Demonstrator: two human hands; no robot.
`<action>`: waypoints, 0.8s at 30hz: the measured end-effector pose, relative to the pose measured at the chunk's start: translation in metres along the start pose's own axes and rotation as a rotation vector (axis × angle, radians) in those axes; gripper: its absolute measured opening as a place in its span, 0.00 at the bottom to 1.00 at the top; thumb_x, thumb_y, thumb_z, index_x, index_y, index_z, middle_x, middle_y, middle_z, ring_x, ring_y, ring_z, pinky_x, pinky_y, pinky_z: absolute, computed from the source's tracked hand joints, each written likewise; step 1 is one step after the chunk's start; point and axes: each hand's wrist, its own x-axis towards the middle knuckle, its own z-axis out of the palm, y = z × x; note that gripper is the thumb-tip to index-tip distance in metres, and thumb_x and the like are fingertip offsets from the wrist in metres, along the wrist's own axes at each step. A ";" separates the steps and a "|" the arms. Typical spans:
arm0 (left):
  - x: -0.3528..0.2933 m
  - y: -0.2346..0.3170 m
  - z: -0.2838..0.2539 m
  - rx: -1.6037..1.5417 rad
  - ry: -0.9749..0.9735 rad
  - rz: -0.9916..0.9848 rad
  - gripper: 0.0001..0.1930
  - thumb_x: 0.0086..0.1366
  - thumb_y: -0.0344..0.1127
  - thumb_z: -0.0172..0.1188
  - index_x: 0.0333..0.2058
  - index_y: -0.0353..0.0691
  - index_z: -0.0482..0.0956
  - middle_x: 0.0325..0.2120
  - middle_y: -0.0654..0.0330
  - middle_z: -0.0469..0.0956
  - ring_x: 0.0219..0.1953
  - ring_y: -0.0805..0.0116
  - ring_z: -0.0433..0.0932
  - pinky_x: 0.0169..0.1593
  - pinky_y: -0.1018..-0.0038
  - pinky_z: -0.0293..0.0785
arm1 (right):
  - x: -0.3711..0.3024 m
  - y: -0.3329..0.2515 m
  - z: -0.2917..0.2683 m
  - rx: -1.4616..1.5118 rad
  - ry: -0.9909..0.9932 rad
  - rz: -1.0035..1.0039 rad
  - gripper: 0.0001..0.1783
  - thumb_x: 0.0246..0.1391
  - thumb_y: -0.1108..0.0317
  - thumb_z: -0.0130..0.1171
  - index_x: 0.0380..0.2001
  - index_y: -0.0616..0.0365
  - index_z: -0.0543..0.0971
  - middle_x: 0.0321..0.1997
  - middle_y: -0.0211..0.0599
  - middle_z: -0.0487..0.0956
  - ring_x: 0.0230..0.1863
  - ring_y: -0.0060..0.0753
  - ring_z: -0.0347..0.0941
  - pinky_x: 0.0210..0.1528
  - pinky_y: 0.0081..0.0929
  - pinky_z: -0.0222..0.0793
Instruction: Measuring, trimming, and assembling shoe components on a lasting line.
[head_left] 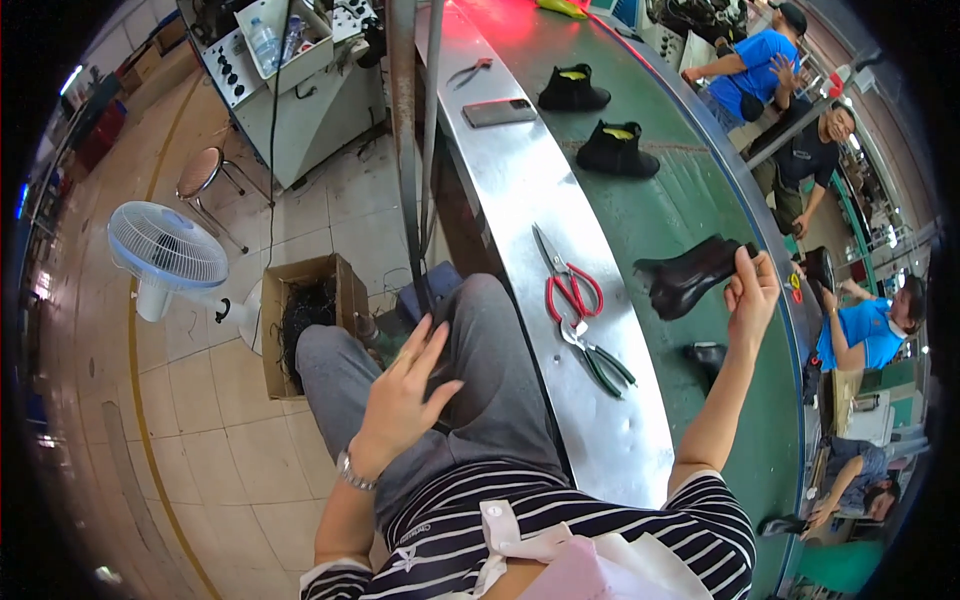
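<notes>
Boot point(690, 278) Held Right of Ledge point(630, 440)

Right hand point(752, 292): fingers and thumb pinched closed on one end of boot, above belt point(695, 218), right of ledge. Left hand point(400, 400): fingers spread, nothing visible in grip, above lap point(492, 370), left of ledge. On ledge: scissors point(557, 270), snips point(585, 345), phone point(500, 113). Right of ledge, on belt: two ankle boots point(617, 152).

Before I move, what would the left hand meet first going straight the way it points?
Probably the metal post, just ahead of the left hand in this view, though depth is unclear.
</notes>
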 end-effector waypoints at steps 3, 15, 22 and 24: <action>0.028 0.033 0.011 -0.025 -0.049 0.193 0.41 0.54 0.39 0.69 0.65 0.41 0.59 0.65 0.48 0.58 0.62 0.49 0.64 0.62 0.64 0.63 | -0.044 -0.055 0.037 0.110 -0.094 0.050 0.06 0.58 0.72 0.58 0.30 0.55 0.71 0.18 0.20 0.68 0.09 0.06 0.52 0.07 0.10 0.44; -0.021 -0.019 0.035 -0.682 -0.083 0.129 0.65 0.44 0.25 0.73 0.69 0.39 0.28 0.70 0.54 0.42 0.69 0.65 0.49 0.69 0.70 0.47 | -0.134 -0.002 0.211 0.298 -0.826 0.580 0.13 0.55 0.66 0.64 0.23 0.57 0.73 0.10 0.22 0.66 0.07 0.12 0.56 0.10 0.14 0.45; -0.048 -0.055 0.042 -0.889 -0.035 -0.064 0.66 0.41 0.23 0.73 0.70 0.44 0.30 0.70 0.56 0.45 0.69 0.67 0.49 0.69 0.71 0.48 | -0.157 0.036 0.242 0.277 -0.847 0.607 0.09 0.61 0.63 0.58 0.31 0.57 0.76 0.12 0.20 0.64 0.09 0.10 0.55 0.12 0.11 0.49; -0.050 -0.063 0.043 -0.921 -0.027 -0.080 0.66 0.40 0.23 0.73 0.70 0.43 0.31 0.70 0.56 0.45 0.69 0.67 0.51 0.68 0.71 0.49 | -0.155 0.041 0.234 0.241 -0.891 0.600 0.12 0.63 0.63 0.55 0.43 0.61 0.76 0.15 0.22 0.67 0.14 0.13 0.62 0.18 0.12 0.58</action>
